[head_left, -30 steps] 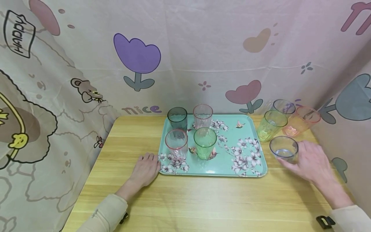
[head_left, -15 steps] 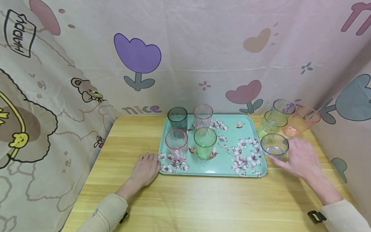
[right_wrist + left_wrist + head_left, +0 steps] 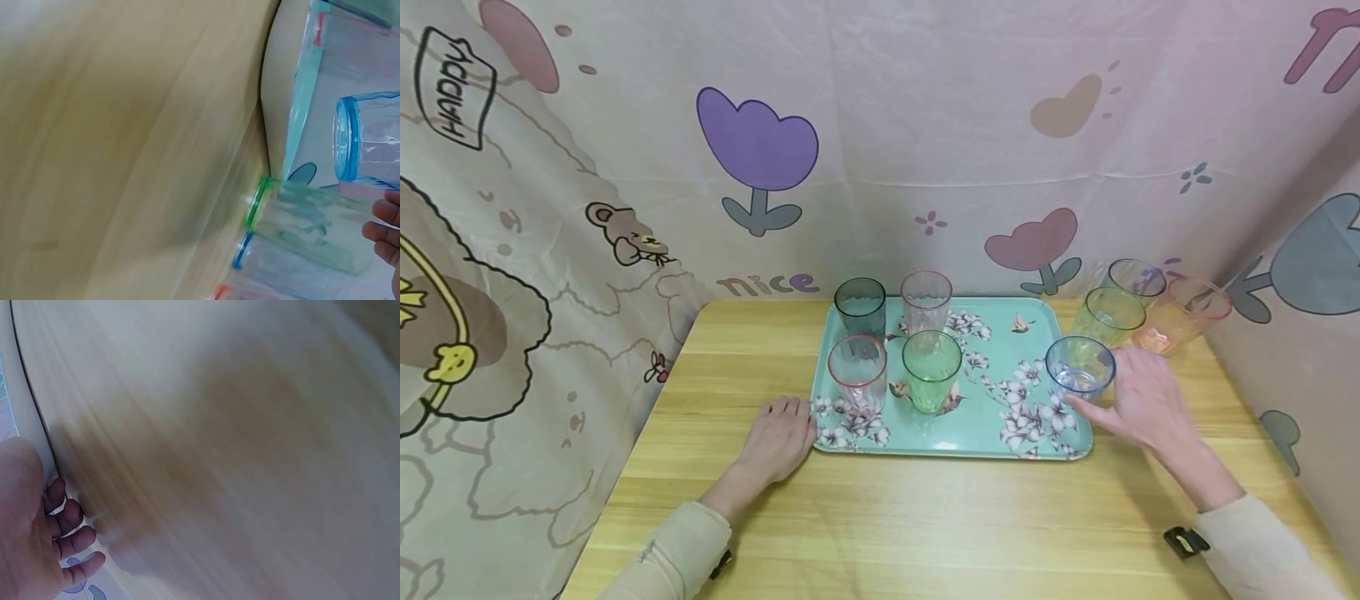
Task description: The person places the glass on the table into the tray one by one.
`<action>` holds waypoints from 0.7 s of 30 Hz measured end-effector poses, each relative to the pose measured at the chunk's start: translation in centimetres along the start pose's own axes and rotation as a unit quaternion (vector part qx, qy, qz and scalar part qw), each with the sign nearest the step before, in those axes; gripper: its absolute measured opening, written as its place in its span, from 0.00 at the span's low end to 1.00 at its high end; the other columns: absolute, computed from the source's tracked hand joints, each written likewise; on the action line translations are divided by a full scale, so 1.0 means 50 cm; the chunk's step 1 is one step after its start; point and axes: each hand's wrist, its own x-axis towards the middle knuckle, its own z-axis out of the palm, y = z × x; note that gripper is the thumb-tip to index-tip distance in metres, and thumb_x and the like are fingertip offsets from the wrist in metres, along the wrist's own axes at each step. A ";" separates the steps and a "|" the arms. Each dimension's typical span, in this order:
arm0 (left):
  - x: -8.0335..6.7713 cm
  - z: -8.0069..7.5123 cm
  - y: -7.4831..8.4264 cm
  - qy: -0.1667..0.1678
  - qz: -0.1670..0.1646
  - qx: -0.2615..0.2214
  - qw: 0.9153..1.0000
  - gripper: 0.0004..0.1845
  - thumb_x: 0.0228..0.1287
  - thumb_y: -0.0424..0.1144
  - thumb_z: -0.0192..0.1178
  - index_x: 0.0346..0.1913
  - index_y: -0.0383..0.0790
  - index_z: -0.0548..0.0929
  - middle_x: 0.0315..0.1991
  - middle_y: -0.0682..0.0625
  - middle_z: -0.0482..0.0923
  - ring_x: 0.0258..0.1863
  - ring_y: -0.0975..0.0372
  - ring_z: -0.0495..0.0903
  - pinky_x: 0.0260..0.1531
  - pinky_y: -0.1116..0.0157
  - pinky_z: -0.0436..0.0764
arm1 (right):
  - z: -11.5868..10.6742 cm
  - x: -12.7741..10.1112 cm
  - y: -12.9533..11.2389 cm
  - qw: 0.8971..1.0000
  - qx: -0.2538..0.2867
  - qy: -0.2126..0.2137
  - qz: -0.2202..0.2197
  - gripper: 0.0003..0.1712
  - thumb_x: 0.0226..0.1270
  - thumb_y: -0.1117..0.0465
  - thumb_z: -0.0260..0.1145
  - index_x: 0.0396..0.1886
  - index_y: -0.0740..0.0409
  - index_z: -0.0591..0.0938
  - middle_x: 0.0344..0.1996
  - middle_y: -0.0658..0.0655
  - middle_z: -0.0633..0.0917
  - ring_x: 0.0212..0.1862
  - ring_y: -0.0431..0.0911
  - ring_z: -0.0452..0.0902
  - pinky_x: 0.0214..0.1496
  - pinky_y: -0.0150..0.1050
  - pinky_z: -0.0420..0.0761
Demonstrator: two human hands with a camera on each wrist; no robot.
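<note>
My right hand (image 3: 1150, 396) holds a blue-rimmed clear tumbler (image 3: 1081, 371), thumb at the front and fingers round the far side. In the right wrist view the tumbler (image 3: 369, 140) is off the table, beside the tray. My left hand (image 3: 781, 437) rests palm down at the left edge of the turquoise flowered tray (image 3: 992, 429); its fingers (image 3: 81, 540) are loosely bent. On the tray's left half stand a dark grey tumbler (image 3: 860, 310), a pink-rimmed one (image 3: 927, 304), a red-rimmed one (image 3: 857, 375) and a green one (image 3: 931, 375).
Right of the tray stand a yellow-green tumbler (image 3: 1108, 321), an orange one (image 3: 1195, 317) and a blue-rimmed one (image 3: 1131, 279), close together. A printed curtain (image 3: 865, 167) hangs behind and at both sides of the wooden table (image 3: 940, 525).
My right hand has carried the blue-rimmed tumbler left, from the table beside the tray to over the tray's right edge. The left hand and the other tumblers have stayed put.
</note>
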 end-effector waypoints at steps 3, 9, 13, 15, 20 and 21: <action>0.000 0.000 0.000 0.000 -0.001 -0.002 1.000 0.15 0.81 0.46 0.49 0.46 0.37 0.79 0.43 0.41 0.83 0.50 0.48 0.80 0.50 0.49 0.79 | 0.008 0.009 -0.009 1.000 0.005 0.000 -0.005 0.55 0.53 0.17 0.64 0.40 0.70 0.78 0.31 0.64 0.80 0.33 0.58 0.75 0.36 0.53 0.73; 0.000 0.002 -0.001 0.013 0.002 0.002 1.000 0.14 0.79 0.45 0.50 0.43 0.37 0.78 0.40 0.41 0.82 0.48 0.49 0.80 0.47 0.51 0.78 | 0.028 0.030 -0.022 1.000 0.021 0.003 -0.022 0.60 0.59 0.13 0.54 0.44 0.72 0.79 0.34 0.66 0.81 0.37 0.61 0.77 0.40 0.55 0.74; 0.000 0.004 -0.002 0.024 0.004 0.008 1.000 0.13 0.79 0.44 0.51 0.40 0.38 0.76 0.37 0.43 0.81 0.45 0.49 0.80 0.42 0.53 0.76 | 0.041 0.043 -0.028 0.999 0.026 -0.006 -0.030 0.57 0.59 0.15 0.57 0.44 0.71 0.79 0.34 0.64 0.81 0.36 0.59 0.75 0.41 0.54 0.73; 0.000 0.004 -0.002 0.026 0.005 0.010 1.000 0.12 0.79 0.44 0.51 0.40 0.38 0.76 0.37 0.43 0.81 0.45 0.49 0.80 0.42 0.53 0.76 | 0.047 0.048 -0.031 0.999 0.029 -0.015 -0.027 0.56 0.60 0.17 0.58 0.47 0.72 0.79 0.35 0.64 0.81 0.38 0.59 0.76 0.43 0.54 0.74; -0.001 0.006 -0.002 0.025 0.007 0.007 1.000 0.13 0.78 0.44 0.51 0.42 0.38 0.77 0.38 0.42 0.82 0.46 0.48 0.80 0.44 0.52 0.77 | 0.061 0.056 -0.037 0.998 0.045 -0.047 -0.001 0.49 0.58 0.28 0.69 0.50 0.72 0.78 0.41 0.67 0.82 0.44 0.60 0.77 0.51 0.58 0.76; -0.001 0.006 -0.002 0.025 0.007 0.006 1.000 0.13 0.78 0.44 0.50 0.42 0.38 0.77 0.39 0.42 0.82 0.47 0.48 0.80 0.44 0.51 0.77 | 0.063 0.058 -0.039 0.997 0.048 -0.055 0.005 0.47 0.58 0.29 0.70 0.51 0.72 0.78 0.42 0.67 0.82 0.45 0.60 0.77 0.53 0.59 0.76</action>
